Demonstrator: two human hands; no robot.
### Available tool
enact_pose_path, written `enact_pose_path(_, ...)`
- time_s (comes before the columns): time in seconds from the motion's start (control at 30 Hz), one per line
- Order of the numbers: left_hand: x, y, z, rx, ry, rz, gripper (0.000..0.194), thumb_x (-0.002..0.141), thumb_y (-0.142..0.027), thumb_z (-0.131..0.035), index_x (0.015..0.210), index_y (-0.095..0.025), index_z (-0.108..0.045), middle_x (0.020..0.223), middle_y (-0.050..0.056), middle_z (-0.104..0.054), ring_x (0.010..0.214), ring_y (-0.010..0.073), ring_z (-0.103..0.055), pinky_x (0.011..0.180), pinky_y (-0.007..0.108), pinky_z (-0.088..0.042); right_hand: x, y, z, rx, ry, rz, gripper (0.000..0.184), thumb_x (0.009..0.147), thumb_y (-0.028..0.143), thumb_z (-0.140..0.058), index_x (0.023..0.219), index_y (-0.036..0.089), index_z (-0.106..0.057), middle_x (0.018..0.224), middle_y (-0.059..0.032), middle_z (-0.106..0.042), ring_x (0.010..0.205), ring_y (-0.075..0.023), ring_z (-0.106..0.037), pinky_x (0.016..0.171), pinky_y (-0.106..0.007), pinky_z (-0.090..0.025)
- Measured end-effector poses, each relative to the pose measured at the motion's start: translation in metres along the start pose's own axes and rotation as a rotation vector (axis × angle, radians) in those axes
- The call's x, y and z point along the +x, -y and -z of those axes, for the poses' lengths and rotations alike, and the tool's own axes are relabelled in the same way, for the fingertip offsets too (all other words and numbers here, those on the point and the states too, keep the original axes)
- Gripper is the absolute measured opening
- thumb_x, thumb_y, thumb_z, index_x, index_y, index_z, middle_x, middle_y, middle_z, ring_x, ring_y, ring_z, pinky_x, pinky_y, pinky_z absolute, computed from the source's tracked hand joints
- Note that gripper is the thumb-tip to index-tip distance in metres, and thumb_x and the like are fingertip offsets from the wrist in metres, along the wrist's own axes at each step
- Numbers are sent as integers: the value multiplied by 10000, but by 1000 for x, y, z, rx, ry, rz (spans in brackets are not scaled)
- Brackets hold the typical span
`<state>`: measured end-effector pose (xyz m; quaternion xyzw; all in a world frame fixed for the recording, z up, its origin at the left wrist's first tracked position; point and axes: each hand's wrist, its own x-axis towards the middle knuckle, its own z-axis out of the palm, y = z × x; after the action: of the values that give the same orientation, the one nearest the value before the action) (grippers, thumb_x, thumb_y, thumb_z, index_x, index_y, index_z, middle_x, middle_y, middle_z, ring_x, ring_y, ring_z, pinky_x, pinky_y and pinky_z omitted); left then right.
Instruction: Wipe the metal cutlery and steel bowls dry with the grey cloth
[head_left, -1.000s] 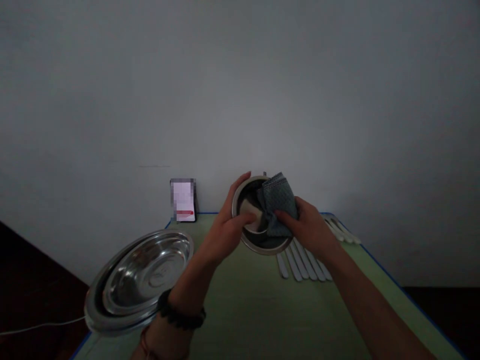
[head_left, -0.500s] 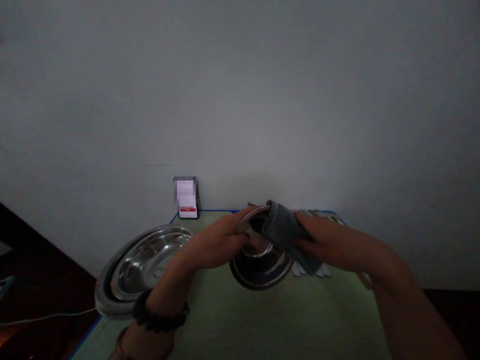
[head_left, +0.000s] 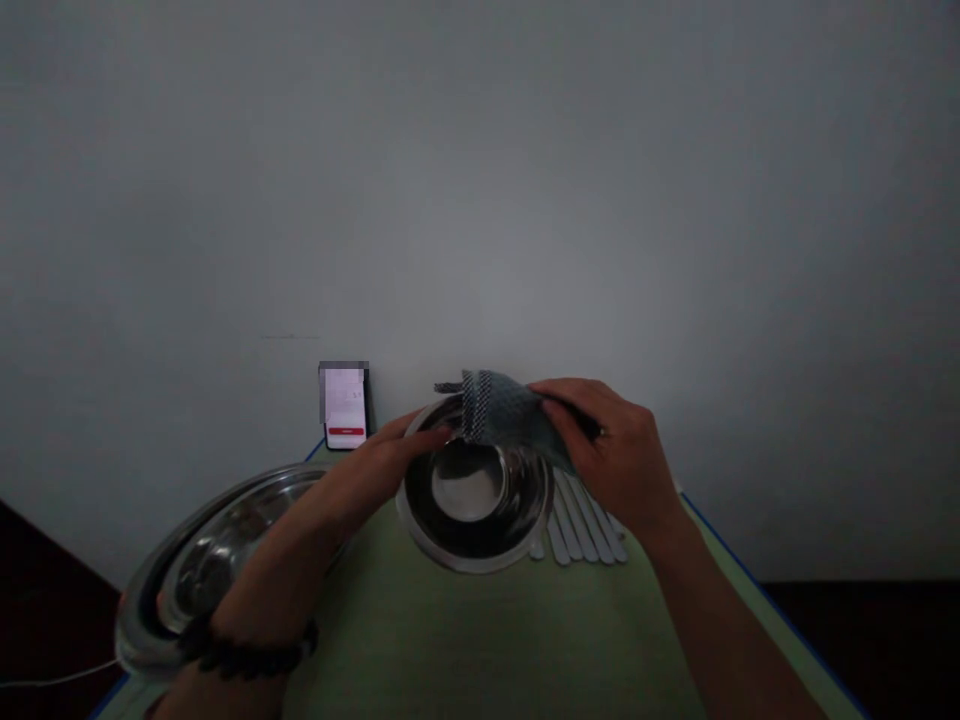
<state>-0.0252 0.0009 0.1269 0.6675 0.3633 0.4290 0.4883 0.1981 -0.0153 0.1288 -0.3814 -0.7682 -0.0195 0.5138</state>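
A shiny metal bowl (head_left: 480, 545) is tilted toward me over the middle of the table. My left hand (head_left: 390, 455) grips its left rim, thumb inside and the other fingers behind it. A grey cloth (head_left: 514, 415) with a black-and-white checked band drapes over the bowl's upper right rim. My right hand (head_left: 611, 445) is closed on the cloth, pinching it between thumb and fingers. Just below that hand, several metal utensils (head_left: 585, 525) lie side by side with their handles toward me; their far ends are hidden.
Large nested metal basins (head_left: 142, 620) stand at the table's left edge, partly behind my left forearm. A phone (head_left: 346, 410) with a lit screen leans against the wall (head_left: 480, 200). The green table top (head_left: 480, 640) has blue edges, and a white cable (head_left: 67, 682) hangs at left.
The bowl has turned to show more of its inside. The cloth now lies across its upper rim, and my right hand has lifted. The view has shifted, uncovering more of the utensils.
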Motion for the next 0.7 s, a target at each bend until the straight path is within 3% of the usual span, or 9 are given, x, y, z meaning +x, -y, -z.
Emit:
enact_pose_path(0.1,2,1,1,89,-6,-38,161,774,-256,-574,839,-230,-719,739,57,-710,739,225,-648,644,293,-515,-3,1,-3,14,221,46,309,901,176,-394,1110,253,-608,1267,-23,-574,1224,-176,-470,1046,-429,-375)
enact_pose_path(0.2,2,0,0,113,-37,-87,179,744,-205,-560,827,-233,-716,758,43,-707,750,217,-638,685,287,-508,-6,4,-9,8,390,-20,370,902,217,-394,1261,186,-478,1420,-84,-407,1304,-206,-379,1081,-449,-328)
enact_pose_path(0.3,-1,-5,-3,177,-50,-112,186,728,-196,-555,829,-229,-708,823,39,-708,744,214,-633,685,287,-507,-9,10,-17,18,322,-158,459,881,322,-459,1302,167,-361,1325,-132,-486,1185,-232,-502,999,-442,-416)
enact_pose_path(0.4,-6,-11,-10,290,-24,-148,184,742,-203,-534,831,-234,-692,820,28,-704,759,216,-641,660,277,-501,-9,11,-27,6,269,-138,474,845,322,-526,1269,192,-358,1253,-118,-523,1136,-240,-523,965,-428,-430)
enact_pose_path(0.57,-12,-18,-25,548,-43,-240,130,769,-235,-522,782,-221,-651,739,22,-686,699,221,-638,650,301,-481,-10,3,-40,-52,242,-166,240,842,254,-519,1066,179,-481,1025,-98,-624,928,-219,-597,800,-355,-469)
enact_pose_path(0.7,-13,-19,-31,621,-26,-158,231,841,-274,-453,984,-216,-626,892,47,-686,833,232,-632,785,362,-474,-11,-7,-43,-148,163,-228,112,839,284,-518,887,183,-517,807,-66,-643,759,-209,-609,658,-305,-439)
